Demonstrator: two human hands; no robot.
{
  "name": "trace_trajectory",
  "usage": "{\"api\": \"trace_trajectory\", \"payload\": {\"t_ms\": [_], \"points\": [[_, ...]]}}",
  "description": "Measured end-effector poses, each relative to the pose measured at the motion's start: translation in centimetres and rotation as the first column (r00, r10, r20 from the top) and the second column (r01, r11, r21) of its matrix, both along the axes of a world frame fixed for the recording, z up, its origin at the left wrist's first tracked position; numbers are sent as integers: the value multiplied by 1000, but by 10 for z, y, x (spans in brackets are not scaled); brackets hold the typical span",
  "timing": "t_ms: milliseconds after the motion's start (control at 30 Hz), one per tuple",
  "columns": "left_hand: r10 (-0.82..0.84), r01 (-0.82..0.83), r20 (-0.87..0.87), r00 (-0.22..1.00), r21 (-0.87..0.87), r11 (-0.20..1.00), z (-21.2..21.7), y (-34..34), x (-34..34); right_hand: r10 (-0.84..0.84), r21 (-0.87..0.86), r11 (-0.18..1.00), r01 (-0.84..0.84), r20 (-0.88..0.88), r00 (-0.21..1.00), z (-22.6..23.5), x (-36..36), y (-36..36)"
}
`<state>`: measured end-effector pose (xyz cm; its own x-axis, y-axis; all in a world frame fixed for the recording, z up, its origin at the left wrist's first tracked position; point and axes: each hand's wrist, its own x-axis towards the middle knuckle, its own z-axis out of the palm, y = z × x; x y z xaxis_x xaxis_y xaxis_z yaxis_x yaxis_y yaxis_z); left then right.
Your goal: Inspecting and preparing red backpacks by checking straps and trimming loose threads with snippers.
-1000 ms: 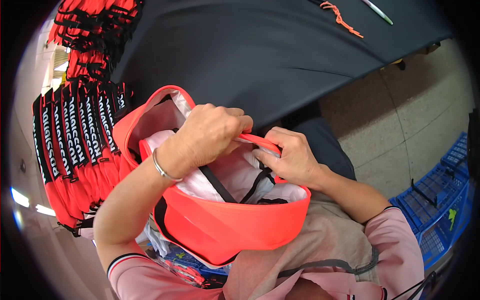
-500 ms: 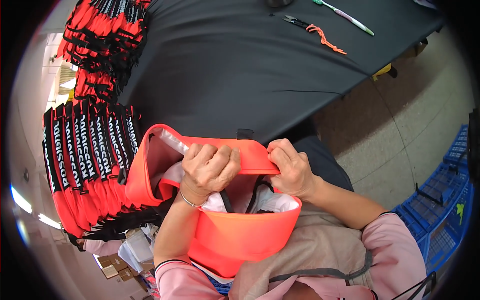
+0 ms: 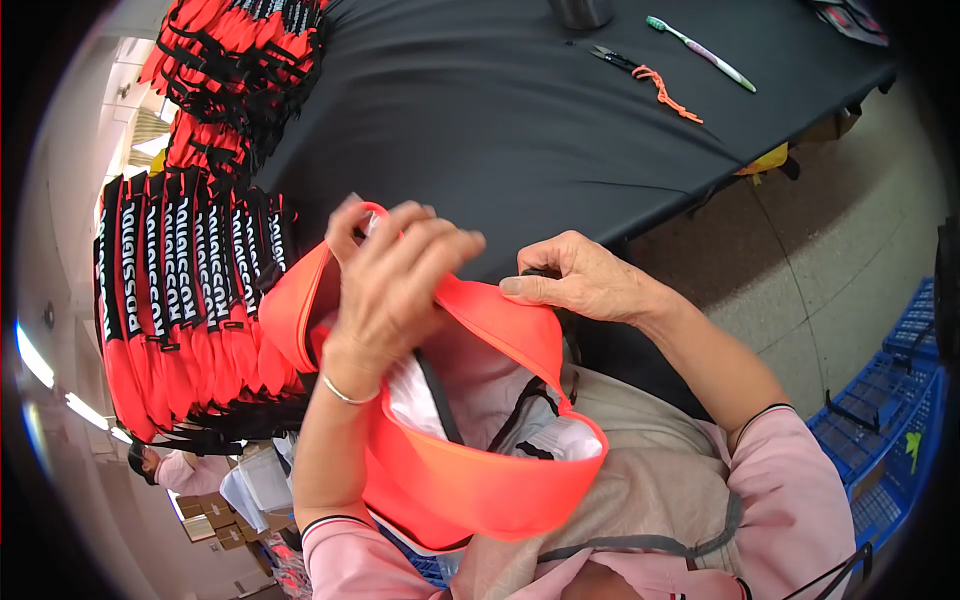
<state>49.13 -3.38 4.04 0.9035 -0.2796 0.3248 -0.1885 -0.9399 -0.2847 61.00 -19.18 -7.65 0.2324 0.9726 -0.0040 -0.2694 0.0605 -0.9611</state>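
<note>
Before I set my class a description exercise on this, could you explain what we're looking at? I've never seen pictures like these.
There is no machine here: a person works with two bare hands. The view comes from the left one of two wide fisheye cameras worn on the head and looking down, so straight edges bend toward the rim.

The hands are busy with an open coral-red bag with a pale lining. The right hand pinches it near its upper edge; the left hand is blurred at the opening, so its exact grip is unclear.

On the black-covered table lie snips with an orange cord and a toothbrush. Red-and-black items are stacked at the left.
</note>
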Motion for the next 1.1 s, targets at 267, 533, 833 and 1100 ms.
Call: {"api": "trace_trajectory", "payload": {"t_ms": [267, 533, 833, 1100], "points": [[-110, 102, -106, 988, -74, 992, -24, 28, 1, -561, 197, 821, 535, 450, 695, 9, -15, -2], [-3, -257, -313, 950, -788, 560, -9, 29, 0, -472, -23, 826, 563, 518, 713, -23, 3, 1], [0, -398, -668, 744, -442, 804, -29, 95, -38, -267, -88, 943, 320, 371, 889, 46, 17, -7], [93, -46, -386, 918, 128, 991, -38, 123, -5, 212, -256, 941, 219, 955, 207, 68, -37, 34]]}}
